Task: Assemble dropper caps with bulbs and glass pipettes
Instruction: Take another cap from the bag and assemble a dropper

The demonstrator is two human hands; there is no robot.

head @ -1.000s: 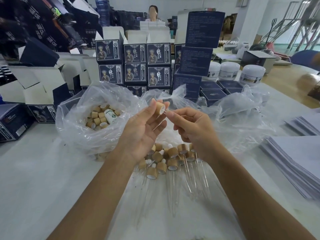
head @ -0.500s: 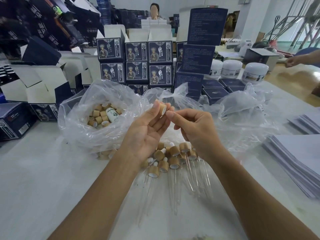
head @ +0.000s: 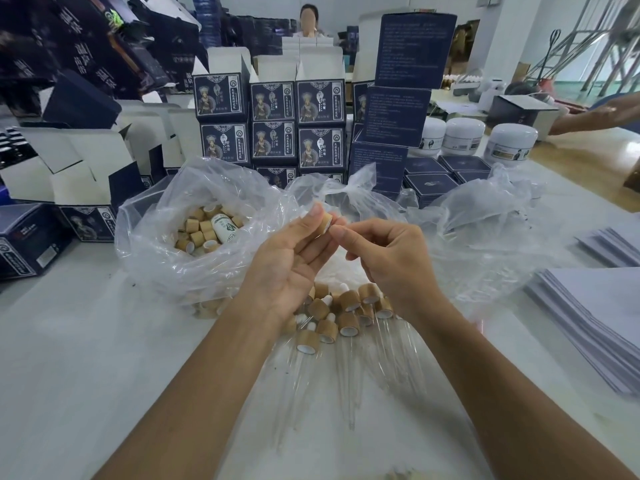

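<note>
A single wide-angle head-worn view looks forward and down, close over a white plastic-covered table (head: 69, 358). Both forearms enter from the bottom edge and meet near the frame's centre. Farther off, stacked dark-blue printed cartons (head: 273, 123) fill the upper part, with edges bowed by the lens.

White table (head: 86, 358) is carrying a clear plastic bag of loose wooden caps (head: 166, 258), a pile of assembled droppers (head: 343, 317) lying on plastic sheet, stacked navy boxes (head: 273, 129) behind, white jars (head: 464, 136) and paper stacks (head: 588, 320) sitting at right.
</note>
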